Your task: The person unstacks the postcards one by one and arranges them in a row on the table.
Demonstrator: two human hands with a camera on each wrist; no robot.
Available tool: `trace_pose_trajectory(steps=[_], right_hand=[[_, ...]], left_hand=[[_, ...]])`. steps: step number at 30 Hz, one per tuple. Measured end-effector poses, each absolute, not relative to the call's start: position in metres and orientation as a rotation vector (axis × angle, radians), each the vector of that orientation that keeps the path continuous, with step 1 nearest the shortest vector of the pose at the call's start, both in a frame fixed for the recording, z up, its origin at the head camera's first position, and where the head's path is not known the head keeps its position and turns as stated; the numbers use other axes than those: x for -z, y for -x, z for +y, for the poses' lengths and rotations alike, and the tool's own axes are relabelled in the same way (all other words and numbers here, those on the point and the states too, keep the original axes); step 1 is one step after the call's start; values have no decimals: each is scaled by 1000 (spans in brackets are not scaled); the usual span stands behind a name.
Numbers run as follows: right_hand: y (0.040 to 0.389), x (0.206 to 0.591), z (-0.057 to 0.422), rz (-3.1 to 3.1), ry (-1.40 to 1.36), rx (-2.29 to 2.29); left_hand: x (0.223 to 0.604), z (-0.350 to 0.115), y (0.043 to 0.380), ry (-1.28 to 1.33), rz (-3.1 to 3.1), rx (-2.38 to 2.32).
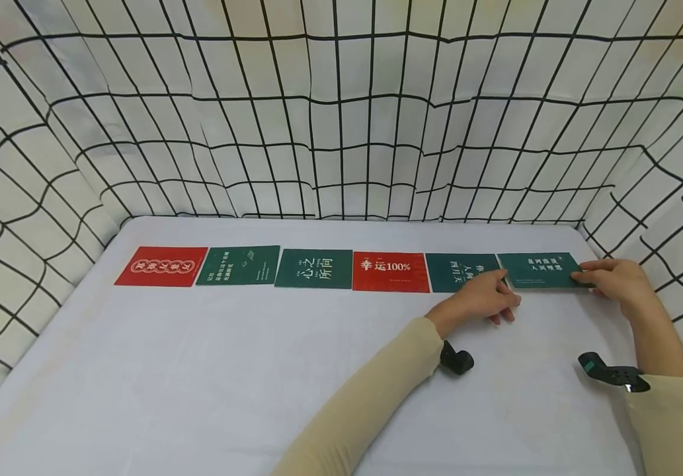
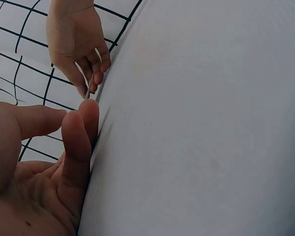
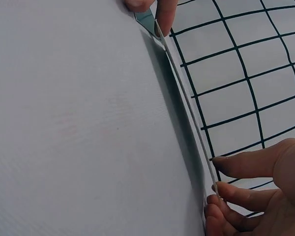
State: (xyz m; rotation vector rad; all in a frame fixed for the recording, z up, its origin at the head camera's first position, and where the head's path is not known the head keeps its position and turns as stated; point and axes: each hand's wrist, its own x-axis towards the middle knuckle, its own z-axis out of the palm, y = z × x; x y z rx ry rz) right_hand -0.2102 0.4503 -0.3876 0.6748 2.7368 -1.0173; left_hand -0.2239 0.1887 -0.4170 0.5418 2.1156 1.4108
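Observation:
A green card [image 1: 540,270] with white lettering is at the right end of a row of cards. My right hand [image 1: 617,283] pinches its right end, thumb on top and fingers beneath. At its left end, the thumb and fingers of my left hand [image 1: 479,295] close on the near corner. Seen edge-on in the right wrist view, the card [image 3: 189,105] stands slightly off the white surface and casts a shadow below. Just left of it, another green card [image 1: 445,271] lies partly hidden by my left hand.
The row continues leftward with a red card [image 1: 390,272], two green cards [image 1: 341,270] [image 1: 239,266] and another red card [image 1: 162,266]. They lie on a white-covered table [image 1: 210,370]. Black grid netting [image 1: 341,132] over white cloth encloses the back and sides.

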Motion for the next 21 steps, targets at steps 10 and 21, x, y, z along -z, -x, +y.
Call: trace_pose_trajectory(steps=[10,21], right_hand=[[212,392,452,2695,-705,949],[211,392,451,2729,-710,993]], left_hand=[[414,192,224,-554,2249,-1242],[419,189,226,-615,2133,-1358]])
